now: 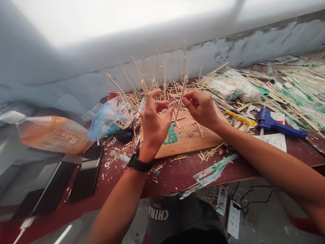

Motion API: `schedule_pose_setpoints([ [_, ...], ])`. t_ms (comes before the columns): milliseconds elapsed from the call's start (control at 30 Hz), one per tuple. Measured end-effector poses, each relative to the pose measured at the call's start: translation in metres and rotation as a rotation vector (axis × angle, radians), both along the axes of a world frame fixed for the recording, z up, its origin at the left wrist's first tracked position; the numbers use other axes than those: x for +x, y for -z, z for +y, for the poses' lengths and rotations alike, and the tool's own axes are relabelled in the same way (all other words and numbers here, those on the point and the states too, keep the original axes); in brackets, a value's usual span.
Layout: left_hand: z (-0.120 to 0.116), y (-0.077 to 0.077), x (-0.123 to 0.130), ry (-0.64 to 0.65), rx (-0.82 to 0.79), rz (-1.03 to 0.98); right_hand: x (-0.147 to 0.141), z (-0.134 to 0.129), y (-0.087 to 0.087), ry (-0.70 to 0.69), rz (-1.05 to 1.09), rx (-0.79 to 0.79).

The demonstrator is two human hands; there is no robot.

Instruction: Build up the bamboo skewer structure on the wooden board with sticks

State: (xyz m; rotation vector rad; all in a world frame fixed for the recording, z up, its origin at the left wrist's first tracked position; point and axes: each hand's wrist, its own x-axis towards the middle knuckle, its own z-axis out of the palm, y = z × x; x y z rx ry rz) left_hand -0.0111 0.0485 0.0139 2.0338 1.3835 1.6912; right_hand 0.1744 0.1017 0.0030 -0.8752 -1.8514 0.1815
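My left hand (155, 123), with a black band on its wrist, is held over the wooden board (188, 145), its fingers curved and apart with nothing visible between them. To its right a thin bamboo chopstick (181, 95) stands tilted above the board. My right hand (201, 106) has its thumb and fingers pinched together at the chopstick's right side, about midway up. A green patch (171, 136) lies on the board below my left thumb. Behind both hands, several more chopsticks (137, 69) stick up at various angles, some joined into a frame.
A blue glue gun (279, 125) and a yellow cutter (241, 117) lie at right, near piled chopsticks and wrappers (299, 91). On the left are an orange drink bottle (56, 134), a blue plastic bag (105, 122) and a black phone (86, 176). A power strip (233, 218) is below the table.
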Motion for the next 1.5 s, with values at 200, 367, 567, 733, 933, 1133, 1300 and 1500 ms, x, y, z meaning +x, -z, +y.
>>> schedule_pose_setpoints([
  [200,0.004,0.006,0.002,0.029,-0.013,0.033,0.0,0.0,0.002,-0.022,0.0,-0.012],
  [367,0.01,0.011,0.002,0.032,0.015,0.053,0.001,-0.001,0.0,-0.039,0.01,-0.002],
  [567,0.009,0.007,0.005,0.034,0.024,0.026,0.001,-0.002,-0.001,-0.042,0.01,0.002],
  [733,0.002,0.0,0.008,0.045,0.044,-0.02,0.001,-0.006,-0.002,-0.031,0.024,0.017],
  [933,-0.005,-0.004,0.011,0.143,0.099,-0.056,0.004,-0.017,-0.009,-0.049,0.022,0.113],
  [1133,-0.009,-0.009,0.013,0.171,0.004,-0.108,0.005,-0.027,-0.012,-0.086,-0.014,0.119],
  [1300,-0.011,-0.011,0.012,0.205,-0.097,-0.135,0.006,-0.031,-0.012,-0.111,-0.009,0.11],
  [1500,-0.011,-0.012,0.012,0.221,-0.135,-0.136,0.009,-0.031,-0.011,-0.115,-0.038,0.084],
])
